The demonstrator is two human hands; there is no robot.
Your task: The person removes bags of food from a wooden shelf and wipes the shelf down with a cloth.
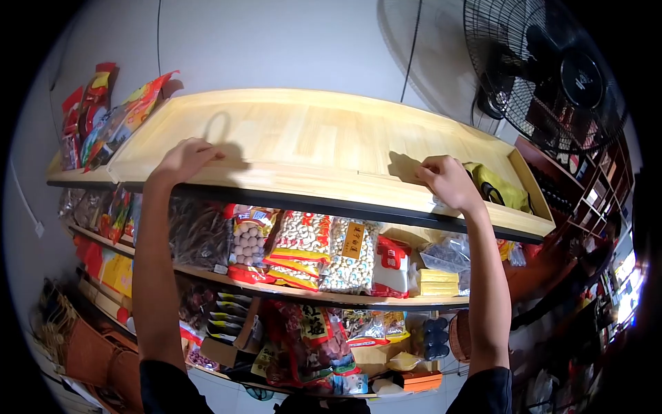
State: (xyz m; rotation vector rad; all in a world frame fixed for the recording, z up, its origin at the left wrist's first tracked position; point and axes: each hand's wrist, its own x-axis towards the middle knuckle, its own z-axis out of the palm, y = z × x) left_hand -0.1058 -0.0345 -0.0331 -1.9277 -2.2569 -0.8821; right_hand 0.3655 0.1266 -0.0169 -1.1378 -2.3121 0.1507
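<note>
A wide, shallow wooden tray (276,131) with a raised rim forms the top of a shelf unit. At its front left part, my left hand (185,162) has its fingers curled together over the front rim. My right hand (447,181) is closed in a pinch at the front rim on the right. What either hand holds, if anything, is too small to make out. Just right of my right hand, a yellow-green bag (502,188) lies in the tray. Shadows of both hands fall on the bare wood.
Colourful packets (124,117) stand at the top left. Lower shelves hold bagged nuts (300,238), a red and white bag (391,265), yellow blocks (438,283) and red-packaged goods (314,338). A black fan (579,79) is at the upper right, and brown baskets (96,352) are at the lower left.
</note>
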